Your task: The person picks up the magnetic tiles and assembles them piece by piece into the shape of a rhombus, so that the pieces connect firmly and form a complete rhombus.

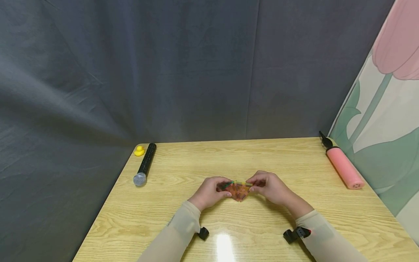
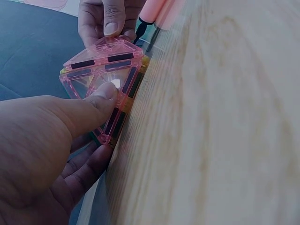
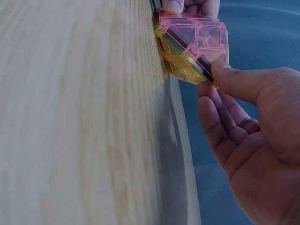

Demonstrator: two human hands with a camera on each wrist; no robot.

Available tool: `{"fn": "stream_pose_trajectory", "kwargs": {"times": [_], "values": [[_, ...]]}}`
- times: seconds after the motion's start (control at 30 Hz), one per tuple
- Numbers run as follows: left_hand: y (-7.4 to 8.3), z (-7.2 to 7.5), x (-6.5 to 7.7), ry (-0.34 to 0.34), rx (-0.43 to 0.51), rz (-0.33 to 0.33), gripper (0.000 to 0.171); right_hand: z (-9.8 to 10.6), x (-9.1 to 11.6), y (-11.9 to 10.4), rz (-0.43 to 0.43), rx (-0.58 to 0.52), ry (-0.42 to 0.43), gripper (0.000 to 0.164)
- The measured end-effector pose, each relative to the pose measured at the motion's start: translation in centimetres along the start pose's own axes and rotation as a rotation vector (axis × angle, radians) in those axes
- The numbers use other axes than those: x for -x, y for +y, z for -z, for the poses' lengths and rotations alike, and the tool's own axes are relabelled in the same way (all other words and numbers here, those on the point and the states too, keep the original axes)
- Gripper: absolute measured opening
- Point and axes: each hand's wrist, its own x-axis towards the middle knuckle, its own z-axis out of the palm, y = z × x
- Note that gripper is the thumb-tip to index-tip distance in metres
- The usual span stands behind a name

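Observation:
A small cluster of translucent magnetic tiles (image 1: 239,191), mostly pink triangles with yellow and green ones behind, is held between both hands close over the table (image 1: 183,160). My left hand (image 1: 209,191) pinches one end, its thumb flat on a pink tile (image 2: 105,75) and the fingers behind. At the opposite end, my right hand (image 1: 270,187) pinches a corner between thumb and fingertips. In the right wrist view a yellow tile (image 3: 183,65) angles out from under the pink ones. Dark magnet strips show along the tile edges.
At the back left lie a black microphone (image 1: 147,162) with a silver head and a yellow rubber duck (image 1: 139,151). A pink hand pump (image 1: 345,167) with a black nozzle lies along the right edge. A dark curtain (image 1: 196,72) hangs behind the table.

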Motion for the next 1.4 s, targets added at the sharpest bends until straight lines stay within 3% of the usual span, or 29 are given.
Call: {"fn": "stream_pose_trajectory", "kwargs": {"times": [0.47,0.9,1.4], "values": [[0.1,-0.1,-0.2,0.048,0.022,-0.009,0.033,0.2,0.0,0.2,-0.061,-0.005,0.037,0.021],[-0.1,-0.8,-0.8,0.139,0.004,-0.030,0.032,0.2,-0.3,0.2,-0.037,0.015,0.083,0.024],[0.1,-1.3,-1.4,0.152,0.003,-0.006,0.029,0.2,-0.4,0.7,-0.072,0.010,0.167,0.024]]}}
